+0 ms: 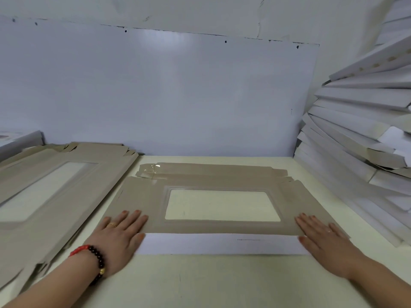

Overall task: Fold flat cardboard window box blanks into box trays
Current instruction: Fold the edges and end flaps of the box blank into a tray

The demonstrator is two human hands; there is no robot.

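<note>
Hands lie flat, fingers straight: left hand [120, 233] and right hand [322, 237] press the window box blank's [200, 182] near corners, its front flap [220, 243] folded over, on the worktop [222, 278].

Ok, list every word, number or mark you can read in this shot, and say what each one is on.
No text here can be read.
Folded white flap of the blank under both hands: one thin dark printed line, too small and blurred to read.
Stack of flat blanks on the left: no print visible.
White folded trays on the right: no print visible.
Wall panel: dark specks only, no writing.
</note>
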